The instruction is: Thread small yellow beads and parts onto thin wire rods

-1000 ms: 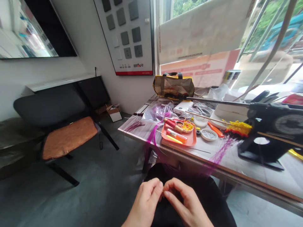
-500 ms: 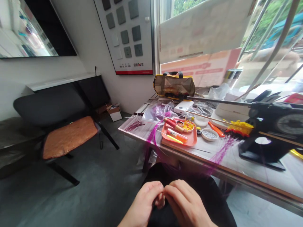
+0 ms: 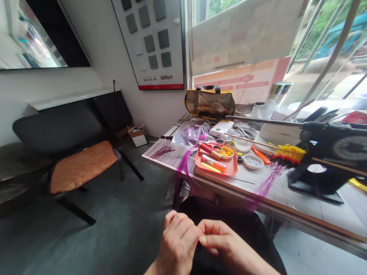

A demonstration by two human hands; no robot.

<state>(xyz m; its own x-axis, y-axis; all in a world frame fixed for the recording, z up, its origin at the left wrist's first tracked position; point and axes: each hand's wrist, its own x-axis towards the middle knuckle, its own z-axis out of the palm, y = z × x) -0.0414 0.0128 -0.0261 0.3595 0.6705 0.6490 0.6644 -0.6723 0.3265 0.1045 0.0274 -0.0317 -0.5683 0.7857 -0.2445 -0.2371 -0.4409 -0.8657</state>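
Note:
My left hand (image 3: pixel 176 244) and my right hand (image 3: pixel 222 244) meet low in the middle of the head view, over my dark-clothed lap (image 3: pixel 243 233). Both have curled fingers with fingertips pinched together where they touch. What they pinch is too small to make out. Thin purple strands (image 3: pixel 185 164) hang from the table edge toward my lap. On the table (image 3: pixel 286 198) to the right lies an orange tray (image 3: pixel 229 170) with red and yellow tools.
A black stand with a long rod (image 3: pixel 329 152) sits at the table's right. A yellow bag (image 3: pixel 209 103), a white power bank (image 3: pixel 220 128), a small bowl of beads (image 3: pixel 252 162) and yellow fringe (image 3: pixel 286 152) lie there too. A bench with an orange cushion (image 3: pixel 82 166) stands left.
Both hands have dropped slightly lower in view and drawn closer to me, staying pinched together. The left fingers have curled tighter. The view has shifted a little.

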